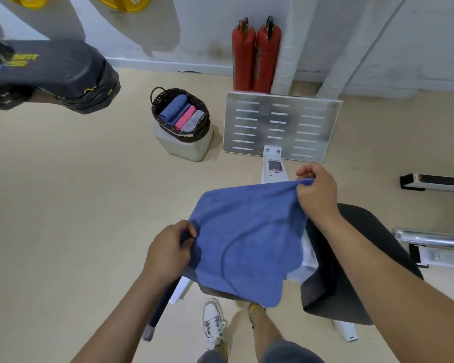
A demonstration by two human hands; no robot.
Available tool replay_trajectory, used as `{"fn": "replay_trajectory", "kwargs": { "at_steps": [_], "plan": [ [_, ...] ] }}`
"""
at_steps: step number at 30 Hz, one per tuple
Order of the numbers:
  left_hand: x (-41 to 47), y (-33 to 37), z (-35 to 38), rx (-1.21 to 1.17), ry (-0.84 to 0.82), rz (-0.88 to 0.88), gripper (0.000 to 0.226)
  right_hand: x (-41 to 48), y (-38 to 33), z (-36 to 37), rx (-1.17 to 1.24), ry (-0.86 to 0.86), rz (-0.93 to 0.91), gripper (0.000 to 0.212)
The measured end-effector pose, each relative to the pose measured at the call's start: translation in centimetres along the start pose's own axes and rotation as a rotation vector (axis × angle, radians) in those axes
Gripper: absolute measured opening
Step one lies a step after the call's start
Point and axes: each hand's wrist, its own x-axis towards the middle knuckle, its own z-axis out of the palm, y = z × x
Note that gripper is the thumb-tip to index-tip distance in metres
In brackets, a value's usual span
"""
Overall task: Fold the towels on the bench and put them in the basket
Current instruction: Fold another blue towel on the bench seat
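Note:
A blue towel (244, 239) hangs spread out in the air above the black padded bench (351, 260). My left hand (168, 250) pinches its near left corner. My right hand (317, 189) pinches its far right corner, held higher. The towel's lower edge droops over the bench's front end and hides it. Farther off to the left, a dark woven basket (180, 115) sits on a white block (184, 145). Inside the basket lie folded towels: blue, pink and grey, side by side.
A perforated metal footplate (281, 127) stands past the bench, with two red fire extinguishers (256, 53) against the wall behind it. A black padded machine part (50, 74) juts in at upper left. Chrome bars (430, 238) lie at right. My feet (214, 323) stand below the towel.

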Motion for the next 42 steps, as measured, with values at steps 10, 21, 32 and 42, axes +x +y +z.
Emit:
{"fn": "replay_trajectory", "kwargs": {
  "at_steps": [10, 21, 32, 42],
  "plan": [
    [11.8, 0.0, 0.6, -0.704, -0.409, -0.455, 0.029, 3.9, 4.5, 3.7, -0.024, -0.085, 0.221, 0.026],
    [16.0, 0.0, 2.7, -0.752, 0.016, -0.336, 0.022, 7.4, 7.3, 3.4, 0.103, -0.343, 0.441, 0.035],
    [13.4, -0.1, 2.8, -0.394, -0.051, -0.187, 0.050, -0.8, 3.3, 2.5, -0.313, -0.223, -0.176, 0.031],
    [-5.6, -2.5, 5.8, -0.078, 0.066, 0.398, 0.013, -19.4, 3.5, 5.0, -0.479, -0.152, -0.313, 0.038]
  ]
}}
